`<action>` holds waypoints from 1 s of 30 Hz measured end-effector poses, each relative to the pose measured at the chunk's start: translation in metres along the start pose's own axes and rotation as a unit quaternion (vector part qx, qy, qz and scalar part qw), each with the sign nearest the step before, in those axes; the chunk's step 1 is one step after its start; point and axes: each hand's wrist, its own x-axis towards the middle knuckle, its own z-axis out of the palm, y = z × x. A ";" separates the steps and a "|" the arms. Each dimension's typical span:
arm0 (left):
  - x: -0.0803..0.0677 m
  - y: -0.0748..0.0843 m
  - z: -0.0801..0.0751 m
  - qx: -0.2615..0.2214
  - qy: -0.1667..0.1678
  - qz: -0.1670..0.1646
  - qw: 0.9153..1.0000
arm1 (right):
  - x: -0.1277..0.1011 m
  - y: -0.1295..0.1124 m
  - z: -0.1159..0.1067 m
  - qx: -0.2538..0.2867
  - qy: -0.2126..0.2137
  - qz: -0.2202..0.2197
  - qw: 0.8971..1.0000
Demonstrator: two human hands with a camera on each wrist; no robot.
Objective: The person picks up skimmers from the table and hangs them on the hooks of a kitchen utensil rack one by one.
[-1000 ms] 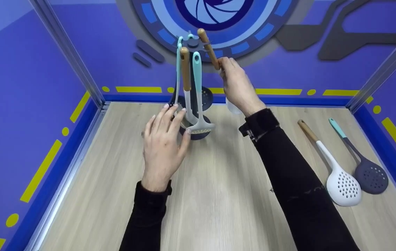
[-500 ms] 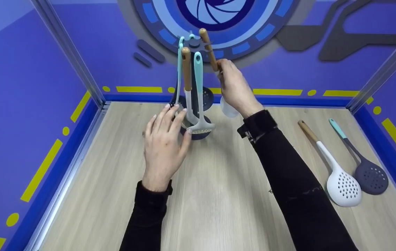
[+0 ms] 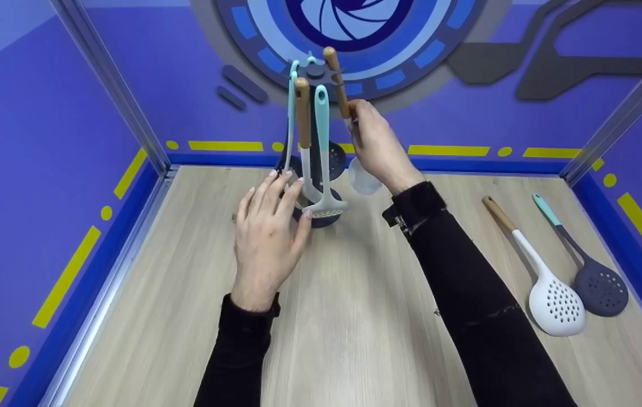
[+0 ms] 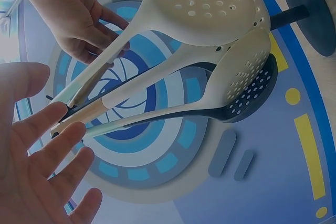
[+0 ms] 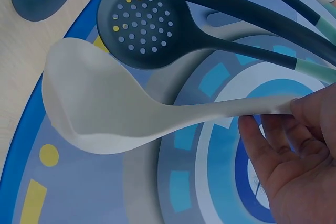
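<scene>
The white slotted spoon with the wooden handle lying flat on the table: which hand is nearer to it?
Right. The right hand grips a white ladle at the utensil stand, on the side toward the white slotted spoon. The left hand is beyond the stand, farther off.

left hand (image 3: 267, 234) spread flat, right hand (image 3: 374, 144) pinching

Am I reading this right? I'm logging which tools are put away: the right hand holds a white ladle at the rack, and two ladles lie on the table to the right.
Not quite. The right hand does hold the white ladle at the rack, but the head view shows that the two tools on the table are perforated skimmers, one white and one dark grey, not ladles.
</scene>
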 end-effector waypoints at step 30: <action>0.000 -0.002 0.003 -0.002 0.007 0.003 1.000 | 0.001 -0.005 0.016 0.028 0.008 -0.017 0.999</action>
